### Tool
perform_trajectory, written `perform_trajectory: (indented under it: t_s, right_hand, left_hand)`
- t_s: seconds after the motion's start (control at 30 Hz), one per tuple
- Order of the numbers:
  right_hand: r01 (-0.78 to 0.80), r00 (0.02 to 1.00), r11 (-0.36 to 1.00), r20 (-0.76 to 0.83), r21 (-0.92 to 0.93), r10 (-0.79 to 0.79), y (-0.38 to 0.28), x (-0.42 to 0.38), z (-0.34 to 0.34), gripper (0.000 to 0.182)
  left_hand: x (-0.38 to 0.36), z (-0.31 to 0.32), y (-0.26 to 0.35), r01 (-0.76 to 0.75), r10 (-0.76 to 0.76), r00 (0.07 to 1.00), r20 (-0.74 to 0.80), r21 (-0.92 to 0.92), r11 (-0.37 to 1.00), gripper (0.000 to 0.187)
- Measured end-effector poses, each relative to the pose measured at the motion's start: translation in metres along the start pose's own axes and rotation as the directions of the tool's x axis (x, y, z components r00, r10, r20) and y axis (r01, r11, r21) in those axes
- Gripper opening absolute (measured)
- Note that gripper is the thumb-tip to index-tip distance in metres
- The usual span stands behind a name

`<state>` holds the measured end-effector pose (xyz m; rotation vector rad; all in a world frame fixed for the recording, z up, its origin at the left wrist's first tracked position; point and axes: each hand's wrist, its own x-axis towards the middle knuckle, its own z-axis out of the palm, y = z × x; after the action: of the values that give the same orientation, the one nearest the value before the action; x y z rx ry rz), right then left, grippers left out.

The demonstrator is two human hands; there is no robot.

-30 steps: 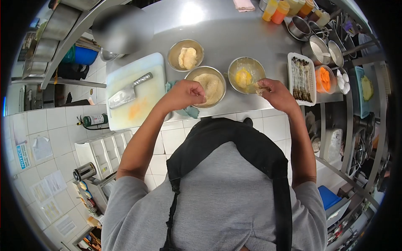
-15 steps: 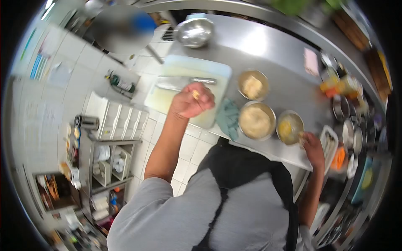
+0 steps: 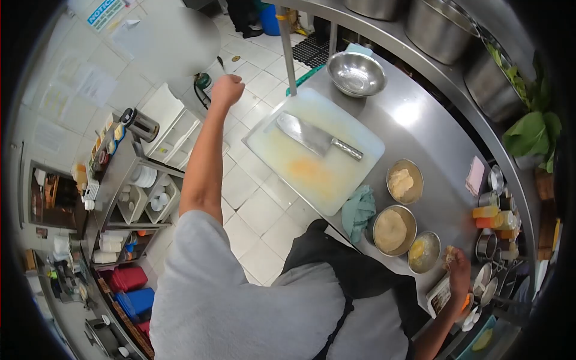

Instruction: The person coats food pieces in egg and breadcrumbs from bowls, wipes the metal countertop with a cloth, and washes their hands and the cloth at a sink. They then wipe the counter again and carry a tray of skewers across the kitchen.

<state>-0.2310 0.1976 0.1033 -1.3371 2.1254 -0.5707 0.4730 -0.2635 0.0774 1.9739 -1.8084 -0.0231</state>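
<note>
My left hand (image 3: 228, 91) is stretched out to the far left, closed, off the table. A thin dark piece juts above its fingers; I cannot make out whether the hand holds it. My right hand (image 3: 459, 269) is closed on a crumbly brownish piece of food (image 3: 449, 256), just right of a metal bowl with yellow egg-like liquid (image 3: 425, 252). Beside that stand a bowl of pale powder or crumbs (image 3: 390, 230) and a smaller bowl with a pale lump (image 3: 403, 181). A cleaver (image 3: 305, 134) lies on the stained cutting board (image 3: 270, 159).
A green cloth (image 3: 358, 213) lies between the board and the bowls. An empty steel bowl (image 3: 356, 74) stands at the table's far end. A white tray (image 3: 439, 295) is by my right wrist. Pots (image 3: 443, 30) line the upper shelf. A fire extinguisher (image 3: 204, 83) stands behind my left hand.
My left hand has swung from over the cutting board out to the left. My right hand has moved slightly away from the egg bowl with the food piece. The view has turned.
</note>
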Motion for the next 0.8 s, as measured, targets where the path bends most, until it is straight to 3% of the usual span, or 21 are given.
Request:
perform_trajectory:
  t_s: [0.03,0.07,0.1,0.13,0.17,0.2,0.27,0.33,0.4,0.47,0.53,0.57,0.63,0.73,0.8]
  right_hand:
    - [0.07,0.996,0.988,-0.045,-0.137,-0.077,0.003,-0.002,0.003,0.03]
    - [0.112,0.987,0.955,-0.08,-0.275,-0.139,0.001,-0.005,0.006,0.029]
    - [0.062,0.997,0.971,-0.031,-0.23,-0.071,-0.011,-0.009,0.007,0.032]
    - [-0.018,1.0,0.981,0.013,-0.191,0.021,-0.016,-0.015,0.002,0.036]
    - [0.004,1.0,0.984,-0.015,-0.18,-0.007,0.013,-0.018,0.007,0.035]
    - [-0.012,0.999,0.997,0.036,-0.077,0.015,-0.011,-0.022,0.004,0.037]
    - [-0.08,0.997,0.99,-0.013,0.114,0.082,-0.01,-0.036,0.011,0.036]
    - [-0.128,0.992,0.958,0.015,0.257,0.129,-0.013,-0.041,0.009,0.036]
    - [-0.126,0.992,0.928,0.025,0.35,0.126,-0.002,-0.04,0.013,0.035]
    - [-0.094,0.995,0.941,-0.009,0.325,0.103,0.003,-0.047,0.015,0.036]
    - [-0.073,0.995,0.954,-0.047,0.289,0.091,0.0,-0.057,0.013,0.036]
    - [-0.07,0.994,0.957,-0.063,0.282,0.092,0.007,-0.062,0.015,0.036]
    - [-0.066,0.993,0.955,-0.075,0.29,0.092,0.014,-0.07,0.016,0.035]
    - [-0.083,0.99,0.956,-0.09,0.283,0.112,0.024,-0.082,0.016,0.035]
    - [-0.107,0.986,0.958,-0.098,0.267,0.137,0.021,-0.091,0.013,0.034]
  left_hand:
    - [0.0,0.003,0.005,0.09,-0.082,0.996,0.043,-0.239,0.967,0.032]
    - [-0.004,-0.002,0.025,0.225,-0.147,0.971,0.188,-0.521,0.823,0.031]
    - [-0.017,-0.012,0.052,0.196,-0.032,0.97,0.243,-0.69,0.697,0.03]
    - [-0.034,-0.016,0.085,0.178,0.045,0.962,0.269,-0.745,0.643,0.03]
    - [-0.054,-0.02,0.126,0.2,0.096,0.941,0.323,-0.764,0.613,0.03]
    - [-0.069,-0.017,0.154,0.197,0.198,0.897,0.394,-0.759,0.62,0.029]
    - [-0.115,0.0,0.201,0.15,0.461,0.77,0.44,-0.828,0.54,0.024]
    - [-0.169,0.016,0.257,0.109,0.587,0.621,0.52,-0.798,0.593,0.023]
    - [-0.22,0.048,0.3,0.125,0.703,0.479,0.526,-0.834,0.538,0.024]
    - [-0.263,0.06,0.334,-0.09,0.777,0.356,0.519,-0.809,0.581,0.027]
    - [-0.301,0.078,0.358,-0.52,0.836,0.2,0.512,-0.667,0.533,0.038]
    - [-0.315,0.083,0.37,-0.632,0.776,0.139,0.615,-0.548,0.548,0.044]
    - [-0.339,0.087,0.393,-0.825,0.603,0.073,0.794,-0.292,0.484,0.056]
    - [-0.351,0.113,0.394,-0.85,0.604,0.074,0.793,-0.266,0.454,0.065]
    - [-0.346,0.125,0.395,-0.843,0.584,0.025,0.811,-0.298,0.449,0.052]
